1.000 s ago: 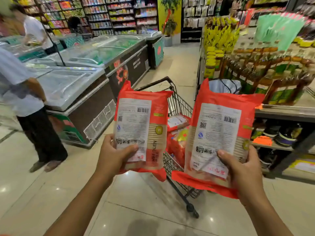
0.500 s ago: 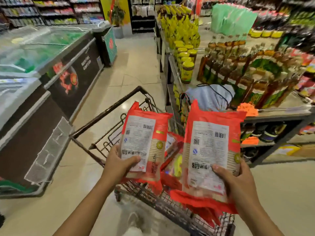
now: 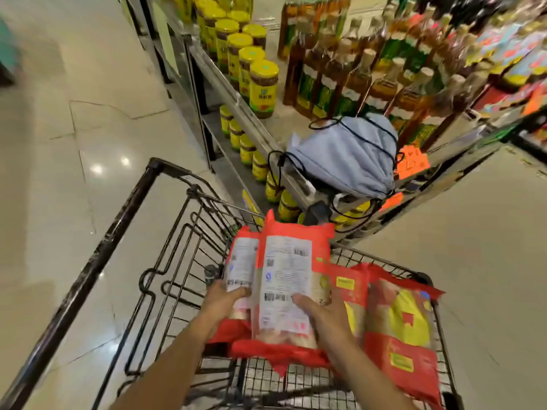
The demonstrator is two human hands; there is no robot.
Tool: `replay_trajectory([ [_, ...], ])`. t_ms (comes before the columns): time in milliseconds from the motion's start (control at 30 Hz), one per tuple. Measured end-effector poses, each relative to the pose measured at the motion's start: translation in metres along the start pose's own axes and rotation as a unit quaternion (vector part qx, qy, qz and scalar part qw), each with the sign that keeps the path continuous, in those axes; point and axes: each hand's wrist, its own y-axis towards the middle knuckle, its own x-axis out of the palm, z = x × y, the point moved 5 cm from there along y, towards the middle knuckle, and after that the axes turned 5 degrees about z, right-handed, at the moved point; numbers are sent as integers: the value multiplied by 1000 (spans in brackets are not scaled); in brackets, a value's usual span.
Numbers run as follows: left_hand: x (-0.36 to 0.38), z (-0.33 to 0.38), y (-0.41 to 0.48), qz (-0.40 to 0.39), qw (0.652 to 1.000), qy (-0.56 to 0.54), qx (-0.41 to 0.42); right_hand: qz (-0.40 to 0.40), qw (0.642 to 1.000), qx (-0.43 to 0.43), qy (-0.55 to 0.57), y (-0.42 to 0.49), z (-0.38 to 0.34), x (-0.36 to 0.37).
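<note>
Left hand grips one red noodle packet; right hand grips another; both over shopping cart; step: loading; next, probably lowering, releasing beside packets already inside.

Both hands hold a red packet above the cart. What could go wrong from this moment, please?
1. The left hand and the right hand each grip only the lower end of a packet, so the left packet or the right packet might tip or slip before it lies in the cart.
2. The grey bag sits on the shelf edge with its black cords hanging close to the cart's front; moving the cart could snag them.
</note>
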Motion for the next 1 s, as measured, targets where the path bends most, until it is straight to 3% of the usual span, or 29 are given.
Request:
replay_trajectory([
  [167, -9, 7, 26, -28, 999, 38, 5, 26, 999, 29, -23, 37, 14, 46],
  [267, -26, 6, 28, -57, 997, -22, -53, 21, 996, 18, -86, 37, 2, 67],
  [333, -37, 11, 20, -65, 996, -32, -50, 13, 994, 12, -110, 34, -4, 81],
  [433, -46, 29, -7, -57, 998, -16, -7, 29, 989, 6, -143, 29, -12, 93],
  [533, -49, 52, -41, -48, 996, 60, 52, -3, 987, 21, -159, 22, -20, 90],
  [633, -58, 74, -64, 9, 977, 160, 141, -29, 978, -22, -206, 6, -38, 71],
  [733, -51, 99, -87, 46, 920, 295, 253, -7, 949, -103, -298, -17, -59, 30],
  [833, -22, 124, -117, 54, 836, 415, 354, 33, 912, -180, -368, -49, -78, -26],
  [900, 6, 138, -137, 72, 771, 488, 402, 77, 866, -219, -442, -74, -86, -71],
  [1000, 66, 161, -185, 78, 690, 531, 486, 146, 821, -245, -494, -116, -91, -148],
])
